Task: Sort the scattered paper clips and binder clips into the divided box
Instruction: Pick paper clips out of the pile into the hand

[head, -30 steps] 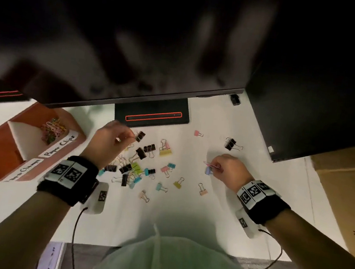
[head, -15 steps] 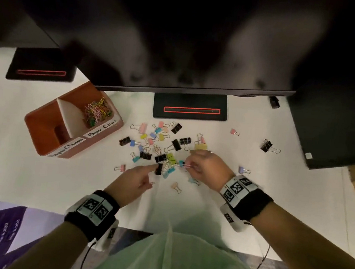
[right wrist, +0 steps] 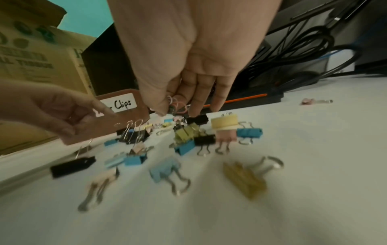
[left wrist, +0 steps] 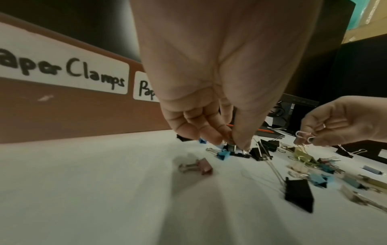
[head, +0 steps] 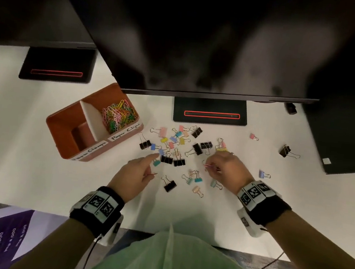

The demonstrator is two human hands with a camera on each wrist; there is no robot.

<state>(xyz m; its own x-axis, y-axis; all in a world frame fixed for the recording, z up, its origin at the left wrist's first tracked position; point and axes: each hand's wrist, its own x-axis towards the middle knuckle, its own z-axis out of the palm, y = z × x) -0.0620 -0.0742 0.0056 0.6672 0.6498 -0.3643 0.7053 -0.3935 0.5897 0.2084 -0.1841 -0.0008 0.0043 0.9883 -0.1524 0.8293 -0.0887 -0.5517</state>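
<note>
— Our right hand (head: 225,168) has its fingers curled round a small bunch of paper clips (right wrist: 177,106), pink and white wire loops showing at the fingertips. Our left hand (head: 137,171) reaches into the scatter with thumb and forefinger closing at a black binder clip (left wrist: 231,147); we can't tell whether it is gripped yet.

— And the divided box (head: 66,144)?

— It sits on the surface (head: 26,169) just left of the pile. The compartment labelled for paper clips holds a colourful heap (head: 118,116); the one labelled for clamps looks empty, so we judge the paper clips nearly done and the binder clips not started.

— What's left?

— Some two dozen binder clips lie scattered between the hands and the monitor stand (head: 210,113), with a few strays off to the right, among them a black one (head: 285,151).

— Anything unclear?

— The right wrist view is blurred, and we can't count the paper clips in our fingers.
</note>
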